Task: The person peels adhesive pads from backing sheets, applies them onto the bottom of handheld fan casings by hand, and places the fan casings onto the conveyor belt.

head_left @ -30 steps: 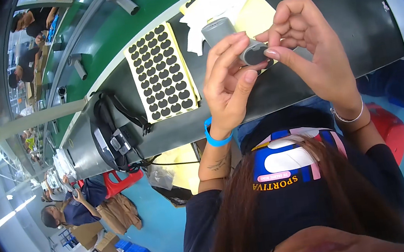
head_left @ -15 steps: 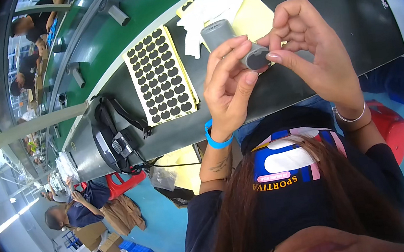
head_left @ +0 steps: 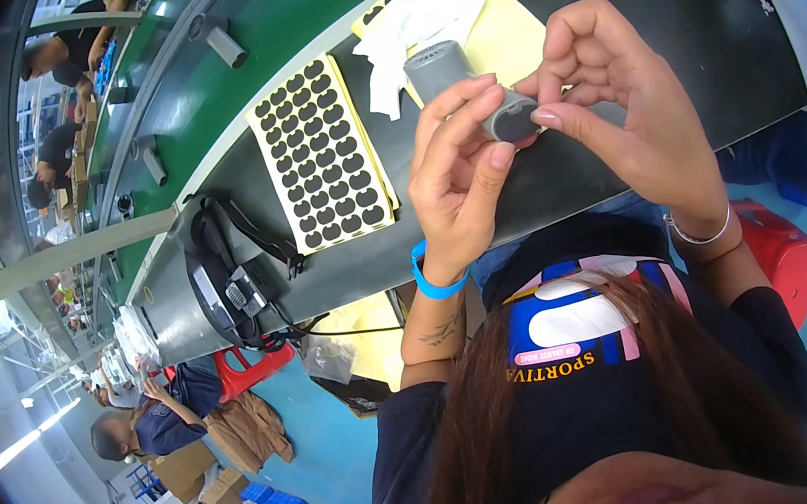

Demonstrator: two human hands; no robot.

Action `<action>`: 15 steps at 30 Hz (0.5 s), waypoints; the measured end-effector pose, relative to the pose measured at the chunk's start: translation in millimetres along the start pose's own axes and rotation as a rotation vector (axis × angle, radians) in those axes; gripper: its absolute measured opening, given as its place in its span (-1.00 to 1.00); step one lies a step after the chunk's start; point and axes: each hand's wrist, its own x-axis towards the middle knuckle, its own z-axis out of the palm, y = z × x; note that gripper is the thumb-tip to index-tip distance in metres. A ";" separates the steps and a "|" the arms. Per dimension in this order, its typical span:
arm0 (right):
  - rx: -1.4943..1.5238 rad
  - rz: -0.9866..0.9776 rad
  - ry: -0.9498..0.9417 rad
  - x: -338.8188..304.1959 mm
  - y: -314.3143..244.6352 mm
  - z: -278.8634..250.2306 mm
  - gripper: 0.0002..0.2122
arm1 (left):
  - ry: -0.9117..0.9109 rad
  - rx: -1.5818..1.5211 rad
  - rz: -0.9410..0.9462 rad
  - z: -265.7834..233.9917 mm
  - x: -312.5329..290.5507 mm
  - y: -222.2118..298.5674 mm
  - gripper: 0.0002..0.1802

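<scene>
My left hand (head_left: 454, 170) is closed around a grey cylindrical housing (head_left: 495, 106), whose dark, flat end (head_left: 515, 123) faces up toward me. At the rim of that end, the thumb and fingertips of my right hand (head_left: 621, 94) are pinched together; its other fingers are curled. Just beyond my left fingers shows a grey rounded part with a vented end (head_left: 438, 66); whether it joins the held housing is hidden by the fingers. Left of my hands lies a sheet of dark round stickers (head_left: 319, 152) on yellow backing.
Crumpled white paper (head_left: 434, 11) lies on yellow sheets (head_left: 507, 28) beyond my hands. A black strap with a device (head_left: 245, 290) rests at the table's left. Past the table, a green conveyor (head_left: 284, 15) carries grey housings (head_left: 224, 47). Other people sit or stand at the left.
The grey housings on the conveyor have shifted leftward and nearer, and another has come into view at the top. My hands have barely moved and keep the same grip.
</scene>
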 end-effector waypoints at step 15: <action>-0.064 0.022 0.019 -2.9 -6.6 0.3 -0.72 | -0.006 0.111 -0.009 1.8 -3.2 2.8 -0.64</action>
